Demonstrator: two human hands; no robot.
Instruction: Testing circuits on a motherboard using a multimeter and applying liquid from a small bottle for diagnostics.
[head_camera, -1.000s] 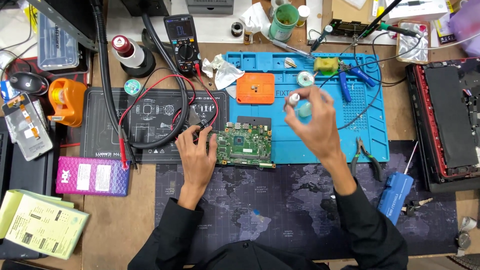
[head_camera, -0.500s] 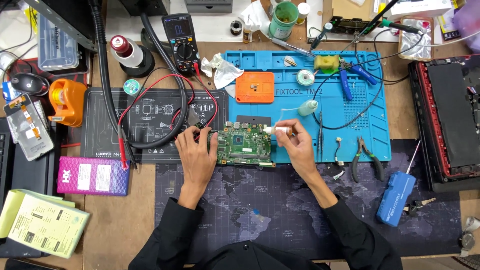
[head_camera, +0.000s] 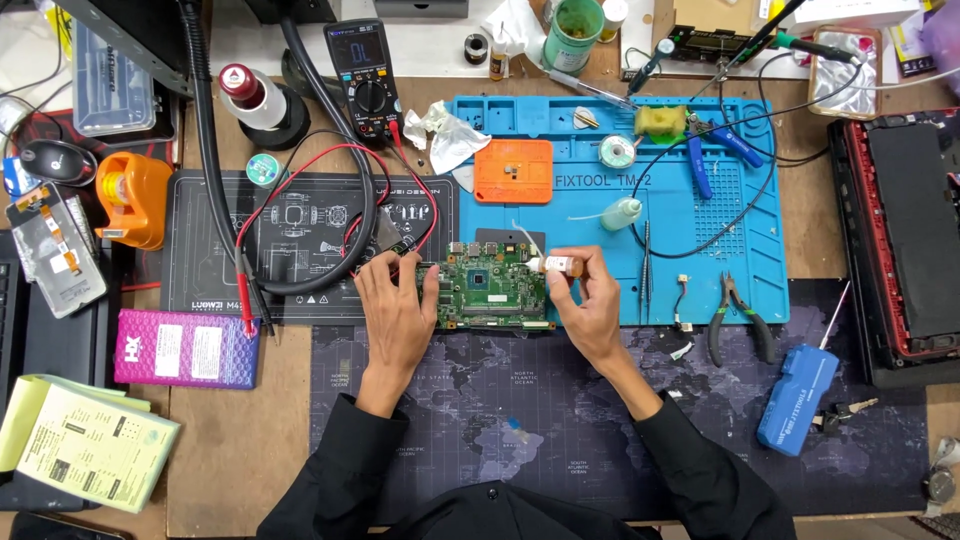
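The left hand (head_camera: 395, 310) lies flat, fingers spread, pinning the green circuit board (head_camera: 492, 290) to the counter (head_camera: 230, 440); the right hand (head_camera: 590, 300) fingers pinch a small bottle (head_camera: 556, 264), nozzle aimed at the board.

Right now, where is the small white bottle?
In the head view, the small white bottle is in the right hand, just right of the green circuit board on the blue mat.

left hand (head_camera: 398, 305): flat on the circuit board's (head_camera: 492, 290) left edge
right hand (head_camera: 588, 298): holds a small bottle (head_camera: 556, 264) over it
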